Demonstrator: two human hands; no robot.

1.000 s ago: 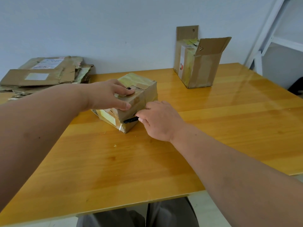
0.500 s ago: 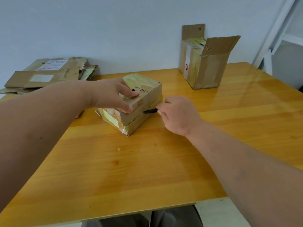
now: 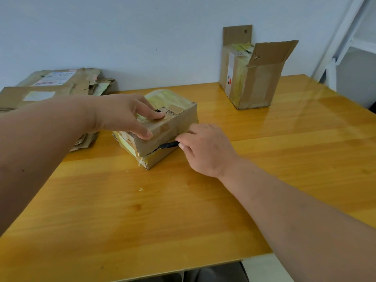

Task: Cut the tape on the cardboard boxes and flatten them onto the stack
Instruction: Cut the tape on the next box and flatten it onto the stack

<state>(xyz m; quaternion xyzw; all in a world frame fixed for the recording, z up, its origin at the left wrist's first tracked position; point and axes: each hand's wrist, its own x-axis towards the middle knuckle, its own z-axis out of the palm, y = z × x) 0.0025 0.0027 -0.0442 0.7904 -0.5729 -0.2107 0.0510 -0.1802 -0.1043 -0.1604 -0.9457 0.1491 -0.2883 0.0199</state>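
While the left hand (image 3: 124, 115) presses down on the box (image 3: 162, 127), fingers spread over its top and thumb over the near edge, the right hand (image 3: 205, 147) pinches a black cutter (image 3: 167, 145) between curled fingers and thumb. Its tip sits in the seam on the side of the box that faces 4 o'clock, where a dark slit runs along the tape toward the near corner. That box, wrapped in yellowish tape, lies at the table's (image 3: 183, 210) middle, turned so one corner points toward 6 o'clock. From it, at 10 o'clock, the stack (image 3: 50, 86) of flattened cardboard rests against the wall (image 3: 142, 37), its top sheet bearing a white label. At 2 o'clock from the box, well apart, a second box (image 3: 252, 82) stands upright by the wall with its flaps raised. Past it, at 3 o'clock, a white frame (image 3: 343, 37) rises beside the table's edge. A small pale scrap (image 3: 140, 189) lies on the wood at 6 o'clock from the box.
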